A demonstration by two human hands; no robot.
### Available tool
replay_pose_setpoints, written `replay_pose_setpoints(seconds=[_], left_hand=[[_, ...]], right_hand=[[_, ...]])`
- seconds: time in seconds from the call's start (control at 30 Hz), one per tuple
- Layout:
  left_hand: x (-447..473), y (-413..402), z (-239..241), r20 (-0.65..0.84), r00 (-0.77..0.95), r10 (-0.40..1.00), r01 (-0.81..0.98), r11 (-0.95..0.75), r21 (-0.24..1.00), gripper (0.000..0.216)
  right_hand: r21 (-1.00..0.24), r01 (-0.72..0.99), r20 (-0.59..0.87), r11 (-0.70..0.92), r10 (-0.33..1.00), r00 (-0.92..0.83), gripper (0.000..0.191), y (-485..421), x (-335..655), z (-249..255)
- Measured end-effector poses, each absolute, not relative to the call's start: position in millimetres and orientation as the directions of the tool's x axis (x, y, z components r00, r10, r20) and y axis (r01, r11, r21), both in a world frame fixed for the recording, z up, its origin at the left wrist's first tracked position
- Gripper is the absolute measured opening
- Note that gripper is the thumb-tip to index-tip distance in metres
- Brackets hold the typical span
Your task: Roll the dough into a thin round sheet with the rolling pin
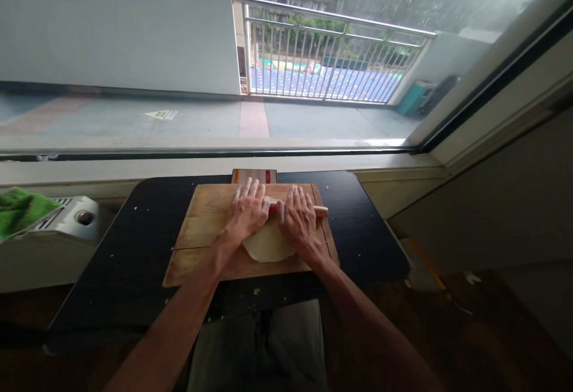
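A wooden cutting board (192, 225) lies on a black table, with a flat, pale sheet of dough (268, 246) on it. Across the dough's far part runs a rolling pin (321, 210), its right end sticking out past my fingers. My left hand (248, 207) rests palm down over the pin's left part, fingers stretched forward and whitened with flour. Beside it, my right hand (298, 213) lies over the pin in the same way, fingers straight. A reddish bit of the pin shows between the hands; its left end is hidden.
The black table (362, 225) has small crumbs scattered over it. A flat, dark-edged item (253, 176) sits behind the board. To the left, a green cloth (27, 210) lies on a white appliance (67, 225). Beyond the table are a window sill (313, 163) and a metal railing (331, 52).
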State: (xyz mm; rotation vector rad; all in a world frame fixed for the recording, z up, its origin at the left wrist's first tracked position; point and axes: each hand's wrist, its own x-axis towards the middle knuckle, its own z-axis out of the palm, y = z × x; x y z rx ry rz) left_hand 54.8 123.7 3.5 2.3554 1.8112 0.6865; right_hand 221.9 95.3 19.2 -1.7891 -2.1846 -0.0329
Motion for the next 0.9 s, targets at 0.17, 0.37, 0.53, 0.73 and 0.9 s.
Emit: replay_pose_setpoints(seconds=[0.17,0.37,0.53,0.73,0.9], left_hand=[[49,72,12,0.26,0.195,0.946,0.928,-0.263,0.262,0.062],[37,58,21,0.236,0.205,0.95,0.937,-0.26,0.233,0.061],[33,98,21,0.232,0.216,0.949,0.929,-0.273,0.251,0.061],[31,136,9,0.326,0.138,0.935,0.914,-0.247,0.321,0.069],[26,160,2,0.302,0.168,0.938,0.913,-0.264,0.312,0.072]], right_hand=[[-0.164,0.937,0.278,0.307,0.926,-0.255,0.063,47,232,19],[-0.189,0.921,0.195,0.339,0.933,-0.303,0.059,36,263,35],[-0.135,0.975,0.114,0.178,0.98,-0.163,0.057,84,280,40],[-0.102,0.981,0.17,0.164,0.975,-0.145,0.059,125,284,30],[-0.117,0.986,0.11,0.12,0.988,-0.107,0.063,152,284,30]])
